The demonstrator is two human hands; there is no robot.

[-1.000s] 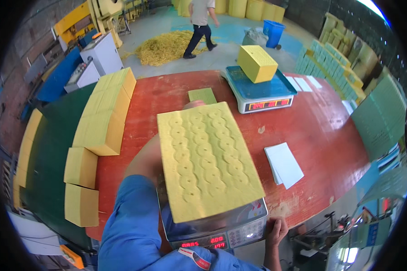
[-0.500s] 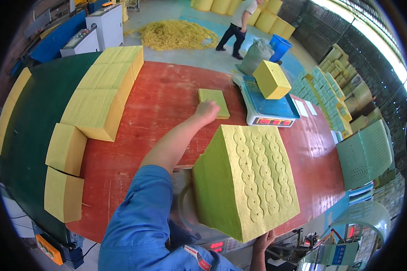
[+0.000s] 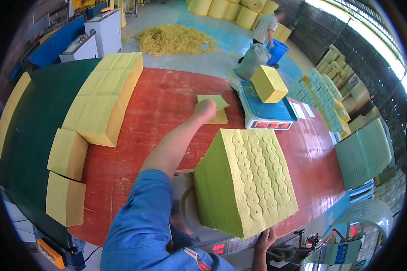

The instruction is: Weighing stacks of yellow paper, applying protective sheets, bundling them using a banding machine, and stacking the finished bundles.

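Observation:
With its fingers closed, my left hand (image 3: 205, 111) grips the upper sheets of a small stack of yellow paper (image 3: 219, 118) lying on the red table. Those sheets are raised and tilted off the lower ones. Closer to me, a tall stack of yellow paper (image 3: 260, 176), its top embossed with chains of rings, sits tilted over a metal-topped scale (image 3: 185, 217). My right hand (image 3: 266, 239) holds the near lower corner of that stack; part of the hand is hidden beneath it.
A blue-topped scale (image 3: 269, 110) bearing a yellow paper block (image 3: 270, 84) stands on the red table (image 3: 153, 99). More paper blocks (image 3: 92, 106) line the left side beside a green belt (image 3: 36, 117). Farther back, a person (image 3: 265, 29) stands near a blue bin (image 3: 277, 52).
My left hand has lifted the upper sheets of the small stack away from the lower ones. My right hand stays at the tall stack. The person in the background moved right, to the blue bin.

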